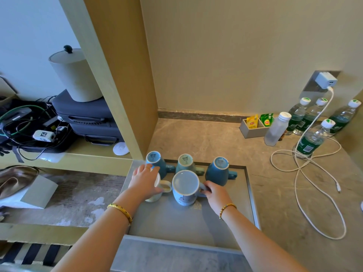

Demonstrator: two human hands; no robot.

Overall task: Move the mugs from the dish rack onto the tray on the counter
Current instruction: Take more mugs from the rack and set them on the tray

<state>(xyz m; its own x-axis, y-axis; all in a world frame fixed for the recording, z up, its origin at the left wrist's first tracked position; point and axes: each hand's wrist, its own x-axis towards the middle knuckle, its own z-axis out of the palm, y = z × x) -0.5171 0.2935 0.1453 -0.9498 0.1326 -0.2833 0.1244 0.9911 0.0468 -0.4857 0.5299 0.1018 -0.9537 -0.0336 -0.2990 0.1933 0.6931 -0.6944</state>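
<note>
Ceramic mugs: five, upside down on grey tray (231, 228); three blue behind, cream mug (157, 193) and pale mug (184, 190) in front.
Left hand (146, 180): fingers curled over cream mug.
Right hand (215, 191): pinched pale mug's handle.
Room: tray's near half bare.
Bottles: five, well right.

Five upturned mugs (185, 186) stand bottom-up on the grey tray (196, 222): three blue-green behind, two pale in front.
</note>
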